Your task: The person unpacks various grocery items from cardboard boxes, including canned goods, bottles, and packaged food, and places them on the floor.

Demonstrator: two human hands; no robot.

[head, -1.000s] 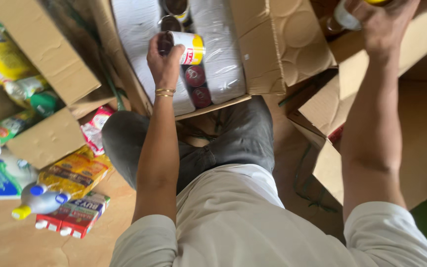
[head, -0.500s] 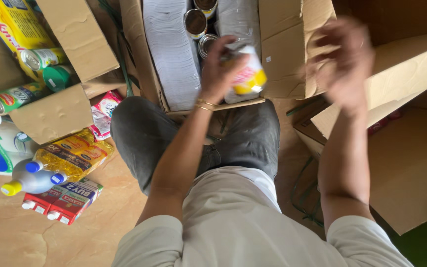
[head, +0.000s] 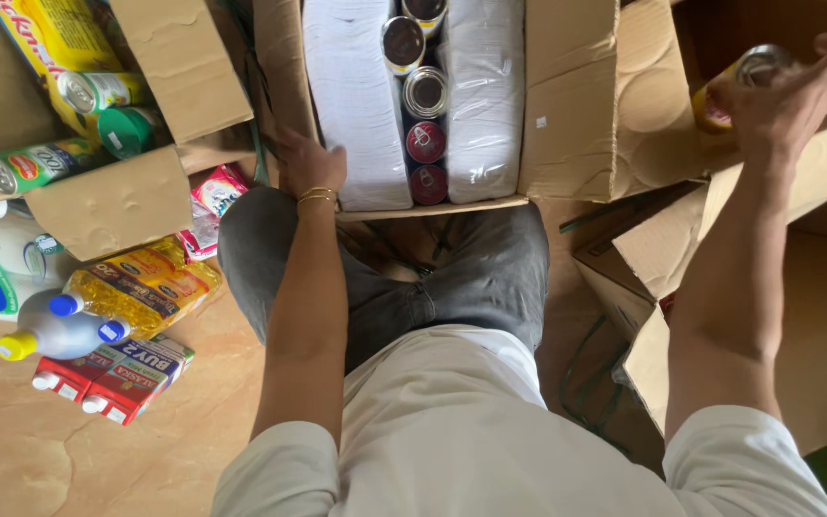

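Left hand (head: 313,165) rests at the near left corner of the open cardboard box (head: 567,115), fingers curled over its edge, holding nothing else. Inside, a row of cans (head: 425,91) stands between two white wrapped packs (head: 354,96); the farthest can is cut off by the frame. Right hand (head: 782,96) is raised at far right, fingers clasped around a yellow-labelled can (head: 744,81), mostly hidden by the hand

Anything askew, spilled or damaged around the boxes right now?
Nothing is spilled. The flaps of the middle box and the left box carry round dents, seemingly pressed in by cans. In the left box a green can lies on its side, loose. Cans between the white packs sit in a neat row.
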